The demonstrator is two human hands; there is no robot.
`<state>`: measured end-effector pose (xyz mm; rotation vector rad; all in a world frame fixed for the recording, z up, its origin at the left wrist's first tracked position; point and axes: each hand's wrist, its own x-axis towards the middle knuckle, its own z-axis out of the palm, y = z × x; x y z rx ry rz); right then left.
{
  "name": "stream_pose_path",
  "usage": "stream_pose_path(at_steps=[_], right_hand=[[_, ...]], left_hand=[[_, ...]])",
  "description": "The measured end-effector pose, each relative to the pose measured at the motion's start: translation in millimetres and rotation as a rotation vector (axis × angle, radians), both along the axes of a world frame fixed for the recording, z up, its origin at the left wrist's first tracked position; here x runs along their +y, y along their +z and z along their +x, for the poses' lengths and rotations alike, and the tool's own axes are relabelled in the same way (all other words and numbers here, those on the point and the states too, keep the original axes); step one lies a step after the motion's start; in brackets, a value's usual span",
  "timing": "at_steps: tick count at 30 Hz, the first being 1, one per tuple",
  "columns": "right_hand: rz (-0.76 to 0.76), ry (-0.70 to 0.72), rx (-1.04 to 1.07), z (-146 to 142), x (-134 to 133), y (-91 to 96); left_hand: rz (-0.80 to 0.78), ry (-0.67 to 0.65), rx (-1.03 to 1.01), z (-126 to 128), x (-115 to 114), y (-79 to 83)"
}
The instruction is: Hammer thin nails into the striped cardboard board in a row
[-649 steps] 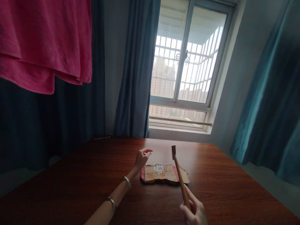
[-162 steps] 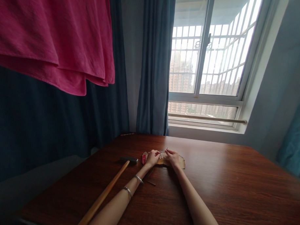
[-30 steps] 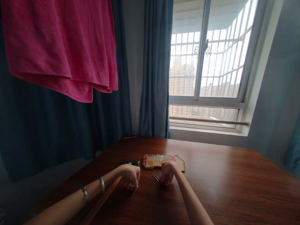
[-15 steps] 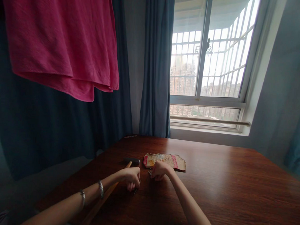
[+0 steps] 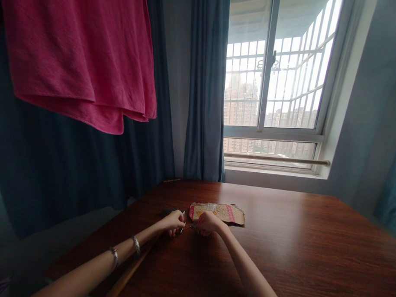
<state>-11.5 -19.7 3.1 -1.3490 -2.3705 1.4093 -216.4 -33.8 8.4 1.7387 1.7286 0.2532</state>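
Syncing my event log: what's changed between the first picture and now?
The hammer, then in the right hand, was let go and lies at left, partly behind the left arm. The nails that stood in the cardboard no longer stand there; the left hand holds one, others show by the right fingertips. Unchanged: cardboard on table, pink towel hanging.
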Motion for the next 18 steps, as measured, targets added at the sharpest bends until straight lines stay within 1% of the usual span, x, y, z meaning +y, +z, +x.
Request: stream_pose_path(at_steps=[3,5,9,13,15,18], right_hand=[[0.032,-0.002,0.019,0.0,-0.3,-1.1],[0.053,0.006,0.031,-0.3,-0.9,-1.2],[0.094,0.032,0.071,0.6,-2.1,1.9],[0.164,0.04,0.126,1.6,-2.8,6.0],[0.206,0.025,0.148,1.2,-3.4,7.2],[0.22,-0.005,0.157,2.2,-3.3,9.3]], left_hand=[[0.067,-0.059,-0.013,-3.8,-1.1,-3.3],[0.107,-0.073,-0.007,-3.7,-2.6,-3.5],[0.156,-0.021,0.027,0.6,-5.1,-0.4],[0.191,0.026,0.031,5.3,-6.1,6.3],[0.26,0.007,0.035,7.9,-7.9,10.7],[0.431,-0.054,0.059,14.6,-17.0,17.8]])
